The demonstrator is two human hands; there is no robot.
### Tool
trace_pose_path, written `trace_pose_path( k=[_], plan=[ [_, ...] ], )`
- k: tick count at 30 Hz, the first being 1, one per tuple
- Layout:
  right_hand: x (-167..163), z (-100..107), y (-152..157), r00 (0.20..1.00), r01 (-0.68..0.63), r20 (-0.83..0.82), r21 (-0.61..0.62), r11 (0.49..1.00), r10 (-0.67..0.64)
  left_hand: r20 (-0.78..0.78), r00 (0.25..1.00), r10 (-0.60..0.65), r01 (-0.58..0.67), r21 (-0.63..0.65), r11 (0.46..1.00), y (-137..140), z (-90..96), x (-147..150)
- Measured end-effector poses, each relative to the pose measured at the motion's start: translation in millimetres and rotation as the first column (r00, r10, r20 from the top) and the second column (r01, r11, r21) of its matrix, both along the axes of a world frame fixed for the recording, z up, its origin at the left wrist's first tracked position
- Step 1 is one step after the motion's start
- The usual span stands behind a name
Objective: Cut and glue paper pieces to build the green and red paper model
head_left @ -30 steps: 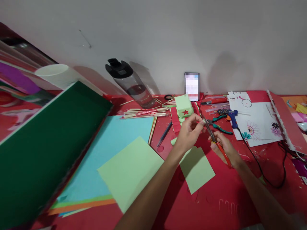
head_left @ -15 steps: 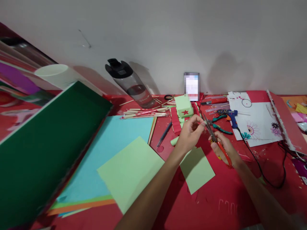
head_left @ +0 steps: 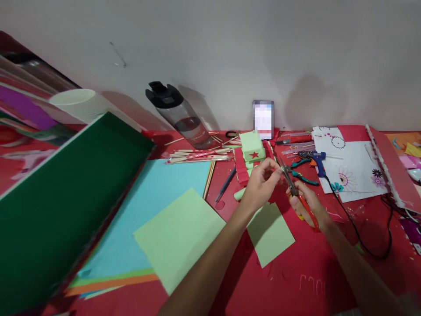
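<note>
My right hand (head_left: 304, 199) is wrapped round the red-and-yellow handles of a pair of scissors (head_left: 290, 183), blades pointing up and to the left. Thumb and fingers of my left hand (head_left: 265, 177) are pinched together at the blade tips; whatever small piece they hold is too hidden to make out. Just behind my left hand stands a light green paper box (head_left: 251, 147) with a red star, on a red-and-green paper piece (head_left: 241, 169). Below my hands lies a light green paper square (head_left: 271, 235).
A larger green sheet (head_left: 180, 235) overlaps blue paper (head_left: 131, 206). Behind are thin sticks (head_left: 199, 155), a water bottle (head_left: 184, 118) and a phone (head_left: 263, 119). Teal-handled pliers (head_left: 304, 177) and a corded glue gun (head_left: 318, 161) lie right. A dark green panel (head_left: 75, 197) fills the left.
</note>
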State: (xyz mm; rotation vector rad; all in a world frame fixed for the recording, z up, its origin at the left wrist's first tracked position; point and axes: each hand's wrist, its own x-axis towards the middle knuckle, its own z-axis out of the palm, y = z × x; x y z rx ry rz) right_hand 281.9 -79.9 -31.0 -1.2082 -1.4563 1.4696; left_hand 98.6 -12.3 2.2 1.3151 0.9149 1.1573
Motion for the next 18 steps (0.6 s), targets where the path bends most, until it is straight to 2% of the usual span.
trace_pose_path(
  k=[18],
  plan=[
    [-2.9,6.2,0.3,1.000,0.013,0.015,-0.004,1.000,-0.013,-0.006,1.000,0.002,-0.002,-0.011,1.000,-0.8,-1.2,-0.1]
  ],
)
